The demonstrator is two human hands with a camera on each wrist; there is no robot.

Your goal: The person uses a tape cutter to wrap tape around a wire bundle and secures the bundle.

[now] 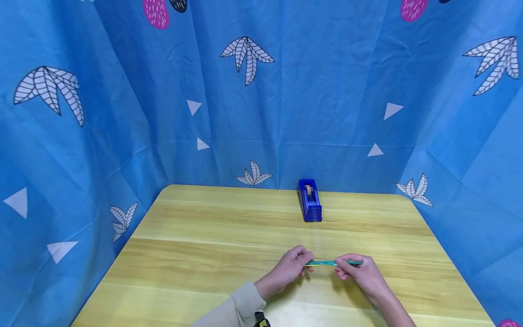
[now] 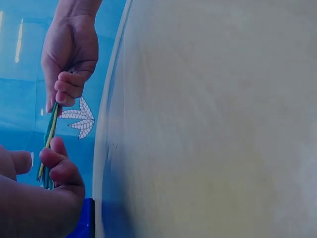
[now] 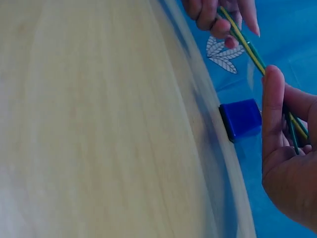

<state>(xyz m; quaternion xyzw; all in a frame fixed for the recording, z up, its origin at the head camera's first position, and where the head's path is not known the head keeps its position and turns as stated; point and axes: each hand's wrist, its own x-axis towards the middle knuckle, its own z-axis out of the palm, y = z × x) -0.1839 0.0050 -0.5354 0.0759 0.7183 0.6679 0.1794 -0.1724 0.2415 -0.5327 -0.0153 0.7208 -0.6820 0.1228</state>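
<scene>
A slim bundle of green and yellow stick-like strands [image 1: 325,263] is held level above the table, crosswise between both hands. My left hand [image 1: 289,267] pinches its left end between thumb and fingers. Near its other end, my right hand [image 1: 365,274] grips it with thumb and fingertips, and a short dark green tip pokes out beyond them. In the right wrist view the strands [image 3: 241,37] lie side by side, yellow along green. A faint clear strip of tape [image 1: 317,238] runs from the blue tape dispenser [image 1: 312,213] toward the bundle's middle.
The dispenser stands near the back of the wooden table [image 1: 204,254], holding a small roll of tape [image 1: 308,190]. Blue patterned curtain [image 1: 318,113] surrounds the table at the back and both sides. A dark watch [image 1: 261,319] shows by the left sleeve [image 1: 245,302].
</scene>
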